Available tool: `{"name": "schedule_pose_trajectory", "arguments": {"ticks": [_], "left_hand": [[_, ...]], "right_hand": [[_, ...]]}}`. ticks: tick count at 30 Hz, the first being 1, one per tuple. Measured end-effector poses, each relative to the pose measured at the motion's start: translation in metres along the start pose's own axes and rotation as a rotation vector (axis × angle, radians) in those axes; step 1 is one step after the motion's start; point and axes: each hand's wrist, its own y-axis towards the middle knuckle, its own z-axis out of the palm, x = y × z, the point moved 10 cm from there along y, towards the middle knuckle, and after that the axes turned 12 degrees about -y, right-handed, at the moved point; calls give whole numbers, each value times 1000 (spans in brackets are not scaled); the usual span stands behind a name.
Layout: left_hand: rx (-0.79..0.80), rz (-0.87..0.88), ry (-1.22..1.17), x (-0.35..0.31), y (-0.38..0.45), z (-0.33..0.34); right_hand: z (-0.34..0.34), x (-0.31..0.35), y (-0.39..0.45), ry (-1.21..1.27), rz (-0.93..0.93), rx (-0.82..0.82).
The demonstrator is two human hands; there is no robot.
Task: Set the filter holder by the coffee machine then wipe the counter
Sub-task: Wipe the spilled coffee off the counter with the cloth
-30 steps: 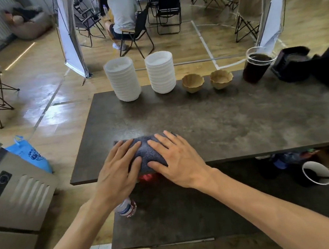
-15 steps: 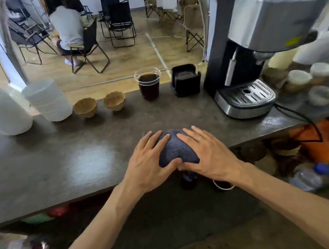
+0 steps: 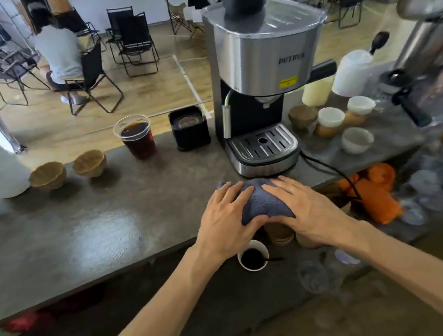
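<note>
The dark stone-like surface [image 3: 90,231] fills the middle of the frame, with a glossy damp patch at centre left. The steel coffee machine [image 3: 263,81] stands at upper centre right, its drip tray [image 3: 263,144] just above the hands. A black square container [image 3: 189,127] sits just left of the machine; the filter holder itself cannot be made out with certainty. A clear cup of dark coffee [image 3: 136,137] stands further left.

The blue-grey cloth [image 3: 262,200] lies bunched at the near edge of the surface, just below the machine's base. It is pressed flat by the left hand [image 3: 227,219] and the right hand [image 3: 305,208], fingers spread and straight, nothing curled round it.

The cloth is judged soft, light and yielding; it is best driven by flat palm pressure on top, not pinched.

Compared with a second ago, the cloth and both hands have been swept rightward along the surface, from below the stacked white cups to the front of the machine.
</note>
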Motion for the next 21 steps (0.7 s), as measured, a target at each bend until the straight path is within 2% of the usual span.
{"name": "schedule_pose_trajectory", "arguments": {"ticks": [5,8,14,21], "left_hand": [[-18,75,-10,-57,31,41],[-27,77,-7,-63,34,49],[-21,43,3,-44,16,34],[-46,-25,58,8,-32,-5]], "right_hand": [[-13,-71,-30,92,96,4],[-13,-80,-34,99,120,1],[-3,-48,-27,-30,62,-65],[1,28,-5,1,-81,-74]]}}
